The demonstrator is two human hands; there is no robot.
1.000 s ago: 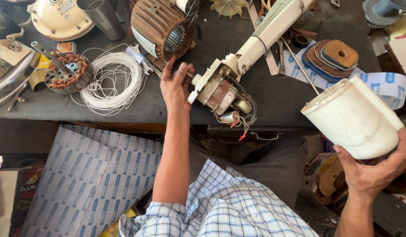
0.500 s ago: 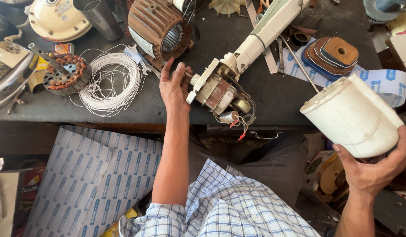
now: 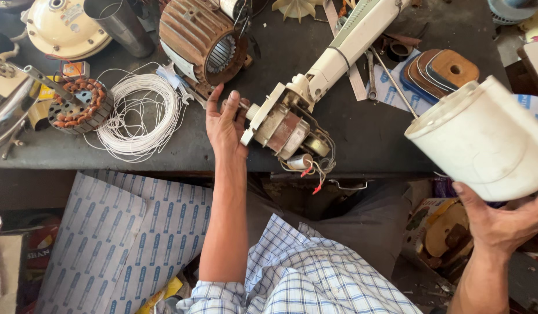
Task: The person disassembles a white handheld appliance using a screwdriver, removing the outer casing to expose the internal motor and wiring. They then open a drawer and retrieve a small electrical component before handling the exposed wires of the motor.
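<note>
**Head view: bare fan motor on the bench, its cream cover held off to the right**

Head camera looks down on a dark workbench [image 3: 373, 136] crowded with parts. The left hand [image 3: 225, 125] rests on the bench with fingers slightly spread and extended, fingertips touching the shaft end of a stripped fan motor [image 3: 286, 131]. That motor lies near the bench's near edge, about the middle of the scene: a cream bracket plate at its left, a reddish-brown winding block behind it, a small pale cylinder and loose red and black wires hanging at its near side. From it a cream plastic neck [image 3: 353, 43] runs far and to the right, diagonally.

The right hand [image 3: 504, 224] is well apart, at the right and nearer than the bench edge, fingers curled up under a cream cylindrical cover [image 3: 484, 139] and gripping it from below; the cover is tilted, its flat closed end facing left.

Left of the hand lies a coil of white wire [image 3: 138, 116], then a copper-wound stator [image 3: 80, 107]. Farther off sits a rusty ribbed motor housing [image 3: 202, 38].
</note>
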